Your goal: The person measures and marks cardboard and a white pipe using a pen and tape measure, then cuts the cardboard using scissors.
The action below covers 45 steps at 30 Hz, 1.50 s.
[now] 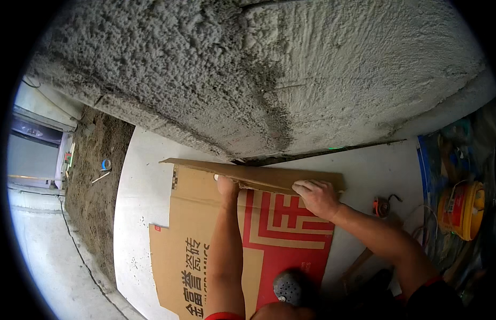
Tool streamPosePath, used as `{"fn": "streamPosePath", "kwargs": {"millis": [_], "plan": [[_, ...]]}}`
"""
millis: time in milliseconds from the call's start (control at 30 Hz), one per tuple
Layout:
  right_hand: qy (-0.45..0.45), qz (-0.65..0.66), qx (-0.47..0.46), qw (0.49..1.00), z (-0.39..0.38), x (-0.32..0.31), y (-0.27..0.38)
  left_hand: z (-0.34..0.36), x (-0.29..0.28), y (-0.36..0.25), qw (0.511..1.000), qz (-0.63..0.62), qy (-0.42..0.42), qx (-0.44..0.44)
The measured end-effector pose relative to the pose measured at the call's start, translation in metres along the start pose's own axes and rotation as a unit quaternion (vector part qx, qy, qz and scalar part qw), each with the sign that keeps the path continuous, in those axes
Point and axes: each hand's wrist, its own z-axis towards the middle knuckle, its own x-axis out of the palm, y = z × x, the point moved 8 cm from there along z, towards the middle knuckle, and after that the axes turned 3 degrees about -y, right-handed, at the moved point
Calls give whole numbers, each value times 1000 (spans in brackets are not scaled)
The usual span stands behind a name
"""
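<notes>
Below one rough wall (338, 69), on white sheet (144, 202): one cardboard piece (186, 213), red pattern (288, 256), dark lettering (192, 277). Two hands: right hand (316, 198), grip closed on raised flap (264, 175); left hand (228, 186) at same flap, grip partly hidden, cannot tell. One tape measure (381, 207). One yellow bucket (473, 210).

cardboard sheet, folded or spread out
Partly folded: the cardboard sheet has its far flap bent up at the left hand and right hand; the nearer part lies spread.

Cardboard (197, 213) lies beneath the left hand (227, 186) and right hand (316, 197); beyond them stands a wall (333, 80). Rightward sit a tape measure (381, 207), then a bucket (462, 210); well leftward, a tape roll (105, 165).
</notes>
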Motion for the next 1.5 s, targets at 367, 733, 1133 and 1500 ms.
{"fn": "streamPosePath", "kwargs": {"millis": [367,733,1133,1500], "plan": [[13,-35,89,995,39,-10,-39,-21,-23,-107,967,197,69,-144],[19,-29,80,996,49,-14,-42,-17,-22,-136,953,221,82,-192],[37,-7,81,996,44,-13,-20,-26,-15,-81,984,-31,36,-169],[141,-84,33,986,-35,42,-3,-94,-133,-93,930,-130,-329,-100]]}}
